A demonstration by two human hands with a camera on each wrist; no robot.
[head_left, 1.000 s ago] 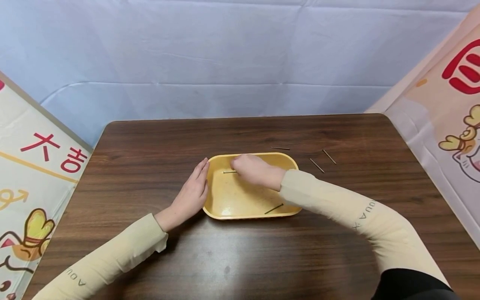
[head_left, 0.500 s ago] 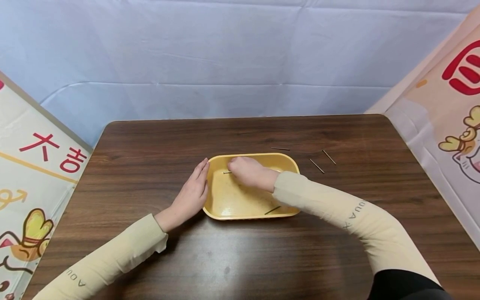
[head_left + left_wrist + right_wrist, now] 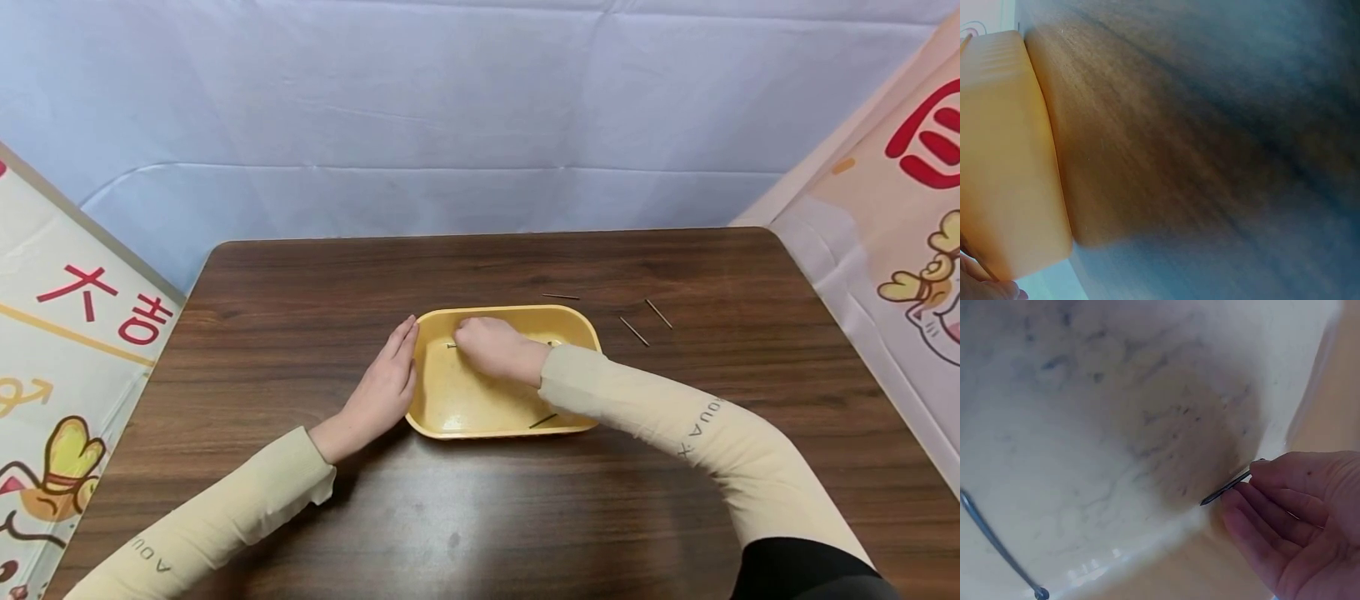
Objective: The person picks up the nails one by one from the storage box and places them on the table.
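Observation:
A yellow plastic tray (image 3: 480,408) stands on the table. My left hand (image 3: 378,392) lies with straight fingers along its left outer wall; in the left wrist view only fingertips (image 3: 997,290) show at the tray's edge. Inside the tray, near the back wall, is my right hand (image 3: 495,346). Its thumb and fingers pinch a thin metal nail (image 3: 1229,489), whose point sticks out past the fingers in the right wrist view. One end of that nail shows left of the knuckles in the head view. A second nail (image 3: 543,421) lies on the tray floor at front right, partly under the sleeve.
Behind the tray lies one nail (image 3: 561,297) on the dark wood table (image 3: 300,292). Two more nails, a nearer one (image 3: 634,332) and a farther one (image 3: 658,313), lie to the tray's right. A pale cloth (image 3: 480,125) hangs behind the table, with printed panels at both sides.
My right hand and forearm have shifted slightly left inside the tray, covering more of the nail at the fingers. The sleeve now hides more of the front-right nail. My left hand stays put.

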